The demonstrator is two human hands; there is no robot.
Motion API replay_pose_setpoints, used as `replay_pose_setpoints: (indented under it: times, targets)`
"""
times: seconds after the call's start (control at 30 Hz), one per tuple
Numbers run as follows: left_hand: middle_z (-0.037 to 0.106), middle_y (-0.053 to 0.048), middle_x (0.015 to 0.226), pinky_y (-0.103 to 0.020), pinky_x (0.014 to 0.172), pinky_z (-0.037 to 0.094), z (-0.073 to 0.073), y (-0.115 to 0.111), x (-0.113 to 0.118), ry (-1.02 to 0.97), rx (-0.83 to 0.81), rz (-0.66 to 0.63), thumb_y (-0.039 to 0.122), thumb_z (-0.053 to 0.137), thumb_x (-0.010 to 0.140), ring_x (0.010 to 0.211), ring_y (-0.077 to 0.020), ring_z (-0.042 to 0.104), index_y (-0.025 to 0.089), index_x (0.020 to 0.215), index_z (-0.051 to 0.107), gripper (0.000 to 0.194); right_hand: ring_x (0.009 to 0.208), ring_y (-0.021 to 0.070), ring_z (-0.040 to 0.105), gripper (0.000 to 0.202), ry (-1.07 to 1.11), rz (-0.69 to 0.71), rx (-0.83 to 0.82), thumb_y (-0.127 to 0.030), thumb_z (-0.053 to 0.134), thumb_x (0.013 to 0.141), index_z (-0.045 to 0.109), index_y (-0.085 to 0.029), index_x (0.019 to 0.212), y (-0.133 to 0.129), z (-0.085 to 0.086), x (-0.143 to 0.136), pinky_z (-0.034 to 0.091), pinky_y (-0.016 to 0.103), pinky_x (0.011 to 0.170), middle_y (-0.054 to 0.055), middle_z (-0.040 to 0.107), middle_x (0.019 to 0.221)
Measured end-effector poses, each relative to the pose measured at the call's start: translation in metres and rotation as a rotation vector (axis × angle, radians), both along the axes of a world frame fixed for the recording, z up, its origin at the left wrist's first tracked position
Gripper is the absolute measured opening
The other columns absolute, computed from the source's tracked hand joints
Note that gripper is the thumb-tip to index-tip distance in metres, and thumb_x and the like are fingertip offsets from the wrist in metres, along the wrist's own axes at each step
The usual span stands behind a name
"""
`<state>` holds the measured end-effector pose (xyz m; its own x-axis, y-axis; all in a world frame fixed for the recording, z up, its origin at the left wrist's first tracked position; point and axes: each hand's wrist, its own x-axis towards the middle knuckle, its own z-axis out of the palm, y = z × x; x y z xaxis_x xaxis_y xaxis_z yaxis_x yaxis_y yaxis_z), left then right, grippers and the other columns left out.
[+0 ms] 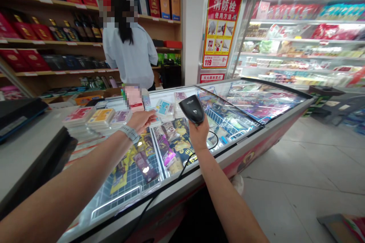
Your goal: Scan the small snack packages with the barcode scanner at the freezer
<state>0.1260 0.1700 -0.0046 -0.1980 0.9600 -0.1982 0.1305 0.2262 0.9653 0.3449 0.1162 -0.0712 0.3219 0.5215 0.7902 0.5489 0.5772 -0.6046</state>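
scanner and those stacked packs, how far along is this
Packs already stand stacked on the freezer. The right hand grips the scanner; the left hand reaches among the stacks. It looks partway, but which packs remain unscanned doesn't show.

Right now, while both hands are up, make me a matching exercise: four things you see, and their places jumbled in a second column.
1. Barcode scanner
2. Wristwatch
3. Fire hydrant poster
4. Wire basket

A. on the pale wall
B. inside the chest freezer
C. in the right hand's grip
D. just behind the left hand

1-C, 2-D, 3-A, 4-B
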Motion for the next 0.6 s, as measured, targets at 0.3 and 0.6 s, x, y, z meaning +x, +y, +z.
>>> replay_pose_setpoints:
  times: [0.3, 0.6]
  targets:
    - [0.068, -0.001, 0.075, -0.022, 0.059, 0.047, -0.014, -0.085, -0.052, 0.071, 0.402, 0.157, 0.040, 0.073, 0.069, 0.066, -0.0123, 0.061, 0.017, 0.084, 0.065, 0.029, 0.090, 0.0261, 0.057, 0.012, -0.157, 0.058, -0.026, -0.026, 0.062, 0.084, 0.057, -0.022, 0.094, -0.007, 0.009, -0.010, 0.044, 0.044, 0.093, 0.006, 0.063, 0.089]
    - [0.066, -0.001, 0.077, -0.025, 0.072, 0.052, -0.025, -0.099, -0.072, 0.181, 0.553, 0.216, 0.040, 0.070, 0.074, 0.073, -0.0143, 0.064, 0.019, 0.086, 0.063, 0.025, 0.096, 0.0262, 0.060, 0.015, -0.498, 0.259, -0.111, -0.023, 0.058, 0.086, 0.058, -0.020, 0.101, -0.010, 0.006, -0.022, 0.028, 0.048, 0.109, 0.007, 0.067, 0.097]
